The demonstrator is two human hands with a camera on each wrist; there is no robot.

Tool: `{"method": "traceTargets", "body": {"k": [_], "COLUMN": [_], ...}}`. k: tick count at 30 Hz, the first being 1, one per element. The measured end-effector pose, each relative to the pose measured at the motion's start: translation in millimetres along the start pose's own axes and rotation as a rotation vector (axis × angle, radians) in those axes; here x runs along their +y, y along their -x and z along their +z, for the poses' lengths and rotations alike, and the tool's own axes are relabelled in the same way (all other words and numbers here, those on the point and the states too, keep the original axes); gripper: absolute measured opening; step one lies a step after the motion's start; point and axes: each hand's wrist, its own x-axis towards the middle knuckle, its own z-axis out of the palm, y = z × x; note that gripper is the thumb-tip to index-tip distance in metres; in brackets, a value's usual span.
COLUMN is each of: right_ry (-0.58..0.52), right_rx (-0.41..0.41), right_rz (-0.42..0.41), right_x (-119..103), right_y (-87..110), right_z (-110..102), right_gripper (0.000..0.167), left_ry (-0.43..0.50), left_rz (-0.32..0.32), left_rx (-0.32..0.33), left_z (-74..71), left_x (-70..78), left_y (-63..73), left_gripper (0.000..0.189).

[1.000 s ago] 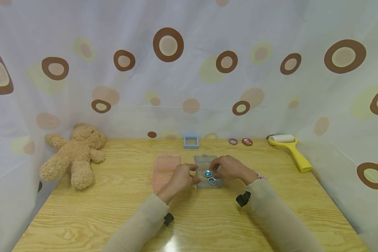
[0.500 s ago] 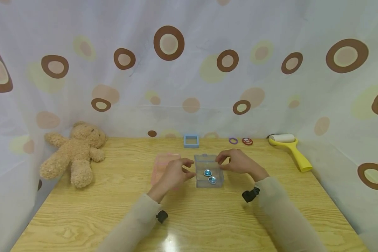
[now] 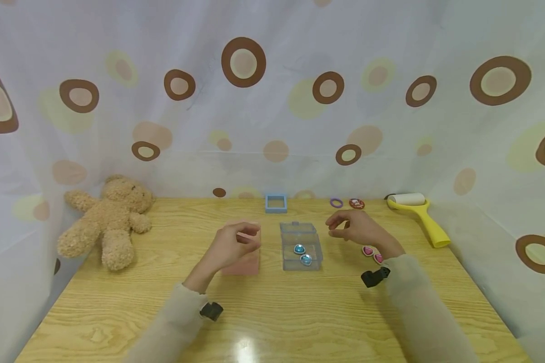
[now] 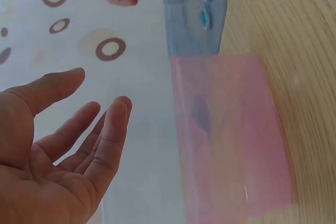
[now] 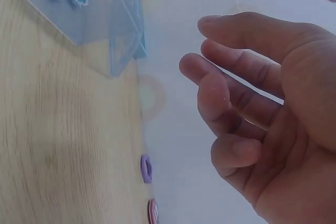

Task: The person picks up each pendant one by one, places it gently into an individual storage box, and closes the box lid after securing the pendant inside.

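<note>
From the parted fingers of the right hand [image 3: 361, 229], the clear box [image 3: 295, 265] lies just left — long axis running forward — with the left hand [image 3: 227, 245], fingers also apart, farther off.

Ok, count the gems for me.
4: two blue gems in the clear box, two pink gems on the table near the right hand. Its sleeve may hide more.

2 beige sleeves [image 3: 169, 322], 2 black wrist cameras [image 3: 211, 311].

Surface [image 3: 300, 312]: glossy wood
Clear box [image 3: 292, 265]: smooth plastic
Pink box [image 3: 240, 266]: translucent plastic
Blue gems [image 3: 299, 249]: shiny
Teddy bear [image 3: 111, 217]: rough plush
</note>
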Motion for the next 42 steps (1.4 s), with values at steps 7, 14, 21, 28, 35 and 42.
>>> {"method": "traceTargets", "body": {"k": [7, 14, 21, 28, 35, 42], "right_ry": [-0.01, -0.016, -0.012, 0.029, 0.029, 0.017], "right_rx": [0.031, 0.063, 0.079, 0.113, 0.106, 0.102], "right_rz": [-0.007, 0.007, 0.044, 0.05, 0.069, 0.097], "right_x": [15.6, 27.7, 39.0, 50.6, 61.9, 73.0], "right_y": [8.2, 14.9, 23.0, 29.6, 38.5, 46.7], "right_z": [-7.7, -10.8, -12.3, -12.0, -14.9, -17.6], "right_gripper": [0.025, 0.023, 0.025, 0.024, 0.027, 0.028], "left_ry": [0.019, 0.061, 0.063, 0.059, 0.058, 0.081], "left_rz": [-0.049, -0.078, -0.096, -0.126, -0.13, -0.142], "left_rx": [0.02, 0.015, 0.017, 0.033, 0.028, -0.041], "left_z": [-17.9, -31.5, -42.5, -49.2, -50.8, -48.1], "left_x": [-12.1, -26.5, -43.1, -55.9, -63.2, -64.8], "left_y": [9.1, 18.7, 25.8, 30.9, 32.1, 33.1], "left_gripper": [0.04, 0.043, 0.043, 0.045, 0.046, 0.049]}}
